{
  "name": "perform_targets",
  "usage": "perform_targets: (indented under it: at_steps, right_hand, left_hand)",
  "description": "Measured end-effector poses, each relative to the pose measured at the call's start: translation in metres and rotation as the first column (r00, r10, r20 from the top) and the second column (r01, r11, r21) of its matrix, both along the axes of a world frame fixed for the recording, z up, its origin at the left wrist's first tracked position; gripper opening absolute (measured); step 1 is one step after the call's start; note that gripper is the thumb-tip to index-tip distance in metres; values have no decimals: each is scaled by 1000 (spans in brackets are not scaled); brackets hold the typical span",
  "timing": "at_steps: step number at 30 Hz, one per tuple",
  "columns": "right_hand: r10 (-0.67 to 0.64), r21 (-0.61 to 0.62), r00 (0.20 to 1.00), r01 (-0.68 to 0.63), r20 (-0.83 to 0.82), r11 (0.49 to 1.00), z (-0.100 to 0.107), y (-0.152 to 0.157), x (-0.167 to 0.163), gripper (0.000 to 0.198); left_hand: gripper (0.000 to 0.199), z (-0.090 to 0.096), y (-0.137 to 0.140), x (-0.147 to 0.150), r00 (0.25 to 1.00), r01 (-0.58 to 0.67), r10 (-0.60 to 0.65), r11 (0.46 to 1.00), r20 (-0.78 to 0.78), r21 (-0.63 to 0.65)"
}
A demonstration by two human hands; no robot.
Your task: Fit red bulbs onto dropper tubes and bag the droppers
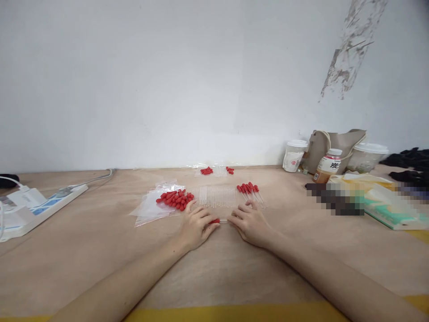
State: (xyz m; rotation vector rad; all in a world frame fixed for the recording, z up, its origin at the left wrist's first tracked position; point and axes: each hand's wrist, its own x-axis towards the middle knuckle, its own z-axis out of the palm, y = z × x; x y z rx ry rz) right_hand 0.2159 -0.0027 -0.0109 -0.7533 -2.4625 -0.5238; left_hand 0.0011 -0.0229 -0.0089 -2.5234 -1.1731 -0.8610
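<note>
My left hand (197,226) pinches a red rubber bulb (215,221) low over the table. From the bulb a thin clear dropper tube (223,221) runs across to my right hand (248,222), whose closed fingers grip its other end. Just beyond my left hand, a heap of loose red bulbs (174,199) lies on clear plastic bags (145,210). A row of bare clear tubes (217,197) is laid out behind both hands. Past my right hand are several droppers with red bulbs (248,190) fitted on their tubes.
Small bags with red bulbs (207,171) lie near the wall. A power strip (50,208) with chargers is on the left. To the right stand a paper cup (295,156), a drink bottle (328,166), a grey bag (335,141), a lidded cup (367,158) and a green-white packet (390,208).
</note>
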Motion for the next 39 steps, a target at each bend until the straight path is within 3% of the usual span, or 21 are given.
perform_targets:
  at_steps: [2,5,7,10,14,20,24,31,36,39]
  right_hand:
    - [-59,9,998,59,-3,998,0,2,4,18]
    - [-275,-85,946,264,-170,961,-1,10,14,18]
    - [-455,-224,849,404,-268,887,2,18,20,22]
    - [-624,-401,736,505,-262,764,9,33,25,29]
    - [-720,-510,673,566,-167,647,14,55,14,37]
    - [-808,-525,584,666,-75,530,4,78,-10,38]
    - [-812,-499,579,681,-81,536,-1,83,-13,41]
    - [-809,-532,584,666,-66,523,1,81,-9,38]
    - [-784,-532,617,641,-72,554,9,80,-14,30]
    - [-782,-527,623,660,-15,536,12,84,-21,25]
  left_hand:
    - [25,-1,0,-3,998,-48,49,999,50,-18]
    - [36,-3,0,-9,988,-100,109,991,106,-90]
    - [31,-5,1,-10,992,-67,84,983,90,-173]
    - [31,-7,3,-10,999,35,-30,954,23,-298]
    - [37,-3,4,-8,996,77,-91,928,-23,-365]
    - [44,5,2,-15,969,67,-164,893,-184,-446]
    - [46,7,3,-22,933,94,-247,869,-262,-486]
    - [46,7,5,-22,926,90,-253,868,-279,-488]
    - [47,8,4,-22,920,67,-246,865,-304,-497]
    - [47,8,4,-22,918,62,-243,868,-313,-493]
